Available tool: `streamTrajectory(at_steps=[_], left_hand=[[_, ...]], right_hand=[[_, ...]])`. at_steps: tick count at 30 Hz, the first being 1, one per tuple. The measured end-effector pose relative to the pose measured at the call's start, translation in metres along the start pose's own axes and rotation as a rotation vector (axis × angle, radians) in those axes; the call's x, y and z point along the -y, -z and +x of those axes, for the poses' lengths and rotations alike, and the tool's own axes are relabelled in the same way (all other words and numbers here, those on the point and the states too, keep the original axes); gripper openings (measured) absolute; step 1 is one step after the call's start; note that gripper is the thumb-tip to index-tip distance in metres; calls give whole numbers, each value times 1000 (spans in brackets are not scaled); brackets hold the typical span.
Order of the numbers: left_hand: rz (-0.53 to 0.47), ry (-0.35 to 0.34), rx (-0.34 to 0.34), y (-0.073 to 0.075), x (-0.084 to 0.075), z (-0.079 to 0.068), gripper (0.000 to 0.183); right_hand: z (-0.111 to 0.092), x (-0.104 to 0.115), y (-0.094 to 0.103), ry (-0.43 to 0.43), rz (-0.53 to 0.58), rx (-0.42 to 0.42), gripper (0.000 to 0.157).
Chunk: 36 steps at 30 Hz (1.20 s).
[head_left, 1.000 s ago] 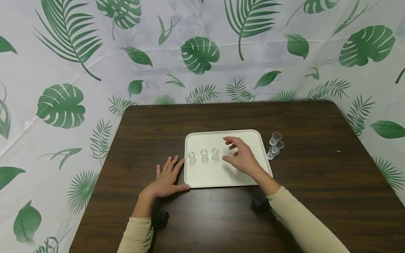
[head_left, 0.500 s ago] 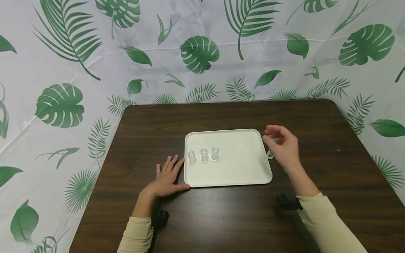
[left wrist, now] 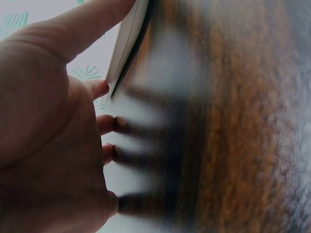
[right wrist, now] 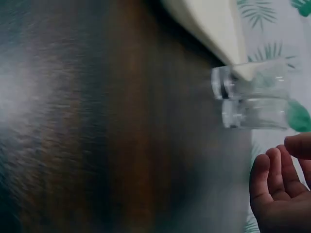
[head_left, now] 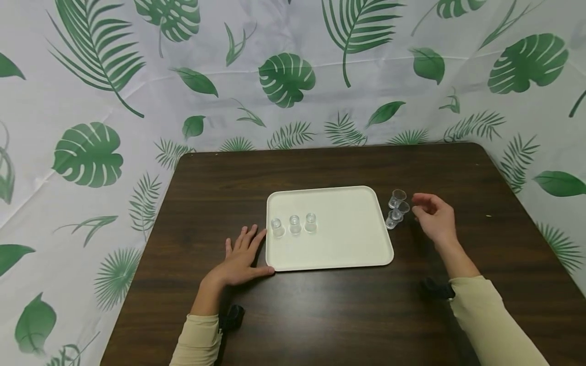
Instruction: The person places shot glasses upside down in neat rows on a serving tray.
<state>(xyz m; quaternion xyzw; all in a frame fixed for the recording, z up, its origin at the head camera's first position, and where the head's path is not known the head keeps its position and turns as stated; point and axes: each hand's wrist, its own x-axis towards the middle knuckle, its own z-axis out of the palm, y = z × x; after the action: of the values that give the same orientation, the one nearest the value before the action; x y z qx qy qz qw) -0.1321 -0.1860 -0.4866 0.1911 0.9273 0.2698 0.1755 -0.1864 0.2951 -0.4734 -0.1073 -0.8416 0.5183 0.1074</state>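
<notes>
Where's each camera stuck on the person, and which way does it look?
Head: worn on the head, looking forward and down at the tray, clear cups, dark table and leafy cloth; left hand, right hand and sleeves show.
Left wrist: worn there, looking along that hand's palm and fingers at the table and tray's edge.
Right wrist: worn there, looking past that hand's fingers toward two cups near the tray, cloth behind.
Shared: head and right wrist both show cups and right hand.

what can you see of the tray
The tray is cream and rectangular, with rounded corners and a low rim; it looks plastic. It lies flat on the brown table. Three small clear glasses stand in a row toward its left end. The thumb of the left grip touches its near left corner.
</notes>
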Motion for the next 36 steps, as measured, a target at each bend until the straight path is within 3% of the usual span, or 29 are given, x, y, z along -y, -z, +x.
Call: streamTrajectory(at_steps=[5, 15, 21, 29, 36], left_hand=[[1, 10, 6, 1, -1, -1, 100], [15, 22, 16, 0, 0, 1, 101], [29, 25, 20, -1, 2, 2, 101], [31, 28, 26, -2, 1, 2, 102], [29, 25, 20, -3, 2, 2, 102]], right_hand=[[-1, -7, -4, 24, -100, 63, 33], [1, -16, -7, -7, -173, 209, 44], [1, -18, -7, 28, -244, 263, 43], [2, -23, -7, 41, -271, 257, 40], [3, -28, -7, 103, -295, 248, 34]])
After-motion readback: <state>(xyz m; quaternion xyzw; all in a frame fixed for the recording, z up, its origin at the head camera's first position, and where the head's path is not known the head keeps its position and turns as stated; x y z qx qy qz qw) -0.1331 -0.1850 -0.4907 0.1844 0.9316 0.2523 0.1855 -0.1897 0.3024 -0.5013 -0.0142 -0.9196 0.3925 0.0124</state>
